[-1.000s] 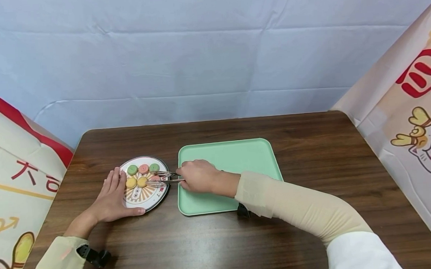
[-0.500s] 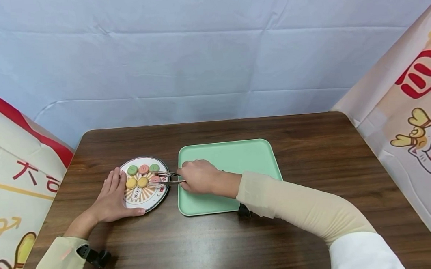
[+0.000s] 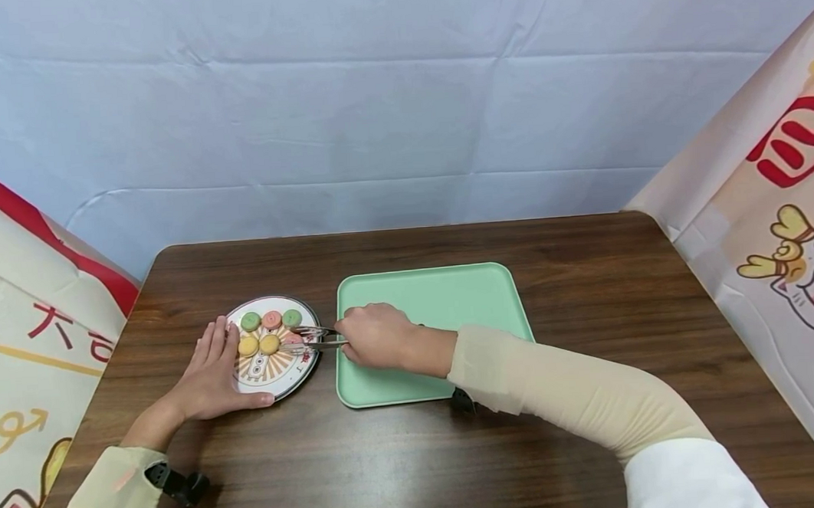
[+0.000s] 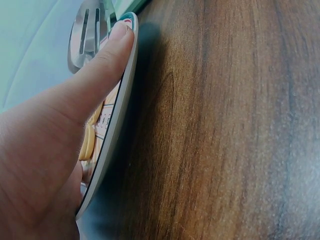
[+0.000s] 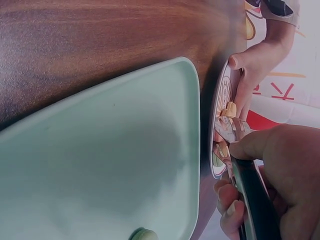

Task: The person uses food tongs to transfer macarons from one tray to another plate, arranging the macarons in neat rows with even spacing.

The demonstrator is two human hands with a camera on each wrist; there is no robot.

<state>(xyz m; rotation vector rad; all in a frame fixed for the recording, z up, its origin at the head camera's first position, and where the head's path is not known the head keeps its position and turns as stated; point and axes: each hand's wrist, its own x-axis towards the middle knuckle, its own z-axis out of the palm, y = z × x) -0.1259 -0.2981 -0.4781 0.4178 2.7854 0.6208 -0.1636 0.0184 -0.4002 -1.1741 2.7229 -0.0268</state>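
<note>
My left hand (image 3: pixel 213 375) rests on the left side of a round patterned plate (image 3: pixel 289 379), fingers straight and thumb along the near rim. On the plate lie several macarons, among them a green one (image 3: pixel 250 320) and a yellow one (image 3: pixel 269 344). My right hand (image 3: pixel 380 332) grips metal tongs (image 5: pixel 255 200) with dark handles, reaching over the plate from its right. The tong ends stand around a pink macaron (image 3: pixel 292 338); whether they touch it I cannot tell. The left wrist view shows one slotted tong end (image 4: pixel 87 35) beyond the thumb.
A pale green tray (image 3: pixel 450 290) lies right of the plate, under the right hand and forearm. One green macaron (image 5: pixel 144 234) sits on it, seen only in the right wrist view. The dark wooden table (image 3: pixel 391 470) extends around both, with a pale cloth (image 3: pixel 400 131) behind.
The two tong ends have drawn slightly closer together around the pink macaron. The left hand, plate and tray stay where they were.
</note>
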